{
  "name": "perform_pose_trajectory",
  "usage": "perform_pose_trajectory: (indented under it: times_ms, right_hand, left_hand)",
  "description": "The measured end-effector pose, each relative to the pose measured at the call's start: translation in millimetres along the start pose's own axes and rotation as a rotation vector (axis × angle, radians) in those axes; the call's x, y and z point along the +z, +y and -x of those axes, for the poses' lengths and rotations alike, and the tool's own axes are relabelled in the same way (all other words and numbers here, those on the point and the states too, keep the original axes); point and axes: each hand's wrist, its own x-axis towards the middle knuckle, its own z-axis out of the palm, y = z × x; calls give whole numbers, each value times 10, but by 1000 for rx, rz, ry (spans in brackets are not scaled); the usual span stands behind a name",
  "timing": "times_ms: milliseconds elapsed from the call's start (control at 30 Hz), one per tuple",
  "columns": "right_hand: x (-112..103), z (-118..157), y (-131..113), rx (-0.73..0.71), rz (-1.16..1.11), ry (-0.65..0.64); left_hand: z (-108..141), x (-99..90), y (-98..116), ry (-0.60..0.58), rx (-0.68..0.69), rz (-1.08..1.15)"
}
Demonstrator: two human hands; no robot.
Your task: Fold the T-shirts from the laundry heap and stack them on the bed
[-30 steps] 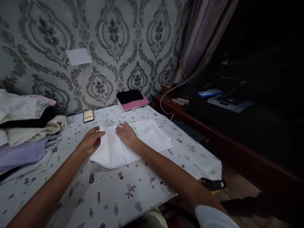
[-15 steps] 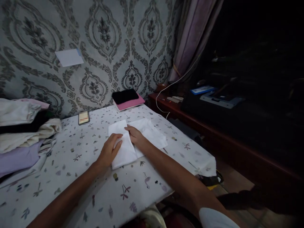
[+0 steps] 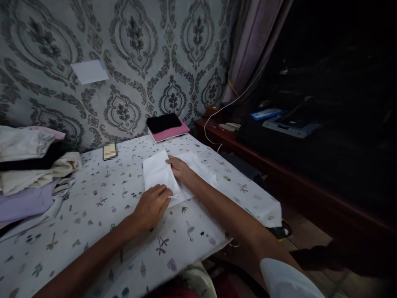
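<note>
A partly folded white cloth [image 3: 159, 171] lies on the patterned tablecloth, its right part spread flat beneath my right forearm. My left hand [image 3: 153, 205] is closed on the near edge of the folded part, with a bit of fabric poking out by the fingertips. At the far right corner of that folded part, my right hand [image 3: 178, 167] pinches the edge between thumb and fingers. The fingers under the fabric are hidden.
Piled clothes [image 3: 27, 165] lie at the left. Toward the wall are a small blurred card-like item [image 3: 110, 151] and a black folded fabric [image 3: 163, 123] on a pink one [image 3: 170, 133]. A white cable [image 3: 206, 128] hangs by the dark red furniture [image 3: 248, 149] on the right.
My left hand has moved from the middle of the folded part down to its near edge and closed there. The right hand keeps its pinch almost in place.
</note>
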Motion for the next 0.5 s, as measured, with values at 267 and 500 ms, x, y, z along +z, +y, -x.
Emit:
perform_pose_trajectory:
  times_ms: [267, 500]
  right_hand:
    - [-272, 100, -210, -22, 80, 103]
    - [-402, 153, -138, -141, 189, 218]
  left_hand:
    - [-253, 82, 232, 35, -25, 229]
    - [-287, 113, 93, -62, -77, 405]
